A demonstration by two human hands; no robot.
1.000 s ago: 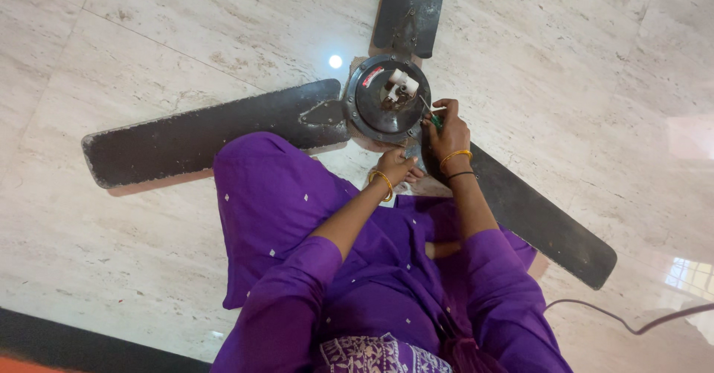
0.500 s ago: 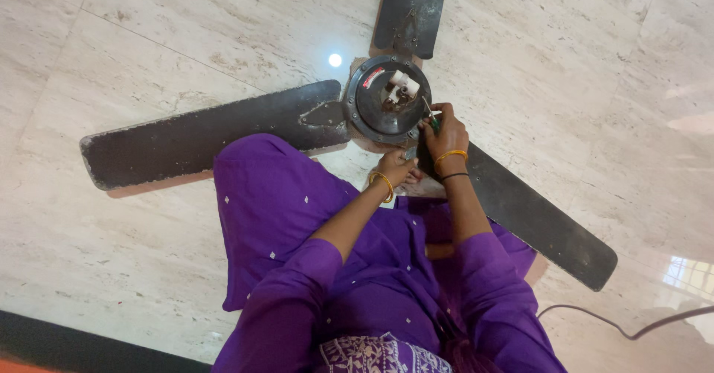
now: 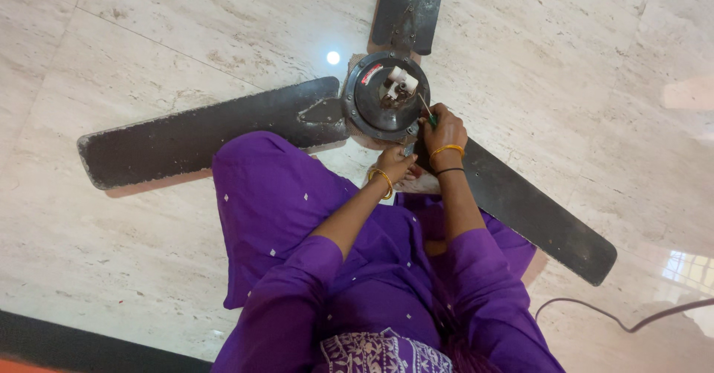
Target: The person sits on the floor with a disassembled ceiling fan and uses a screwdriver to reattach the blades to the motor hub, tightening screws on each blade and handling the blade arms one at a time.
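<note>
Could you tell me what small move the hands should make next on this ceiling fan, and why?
Probably a slight turn of the screwdriver by the right hand. Its tip already points into the rim of the round motor housing, and the left hand rests at the housing's near edge, seemingly steadying it. The fan lies flat on the floor, so little else needs adjusting first.

Ceiling fan (image 3: 387, 98) lies on the floor (image 3: 186, 38): dark metal blades, matt and dusty, edges scuffed. Hub at the fan's centre is dark metal with a duller sheen; a white plastic block (image 3: 401, 79) sits inside it. Floor around the fan is polished pale stone, glossy, with a bright light reflection just left of the hub. Clothing (image 3: 297, 217) below the fan is purple cloth, soft and matt. Bangles at both wrists, beside the hub, are shiny yellow metal.
</note>
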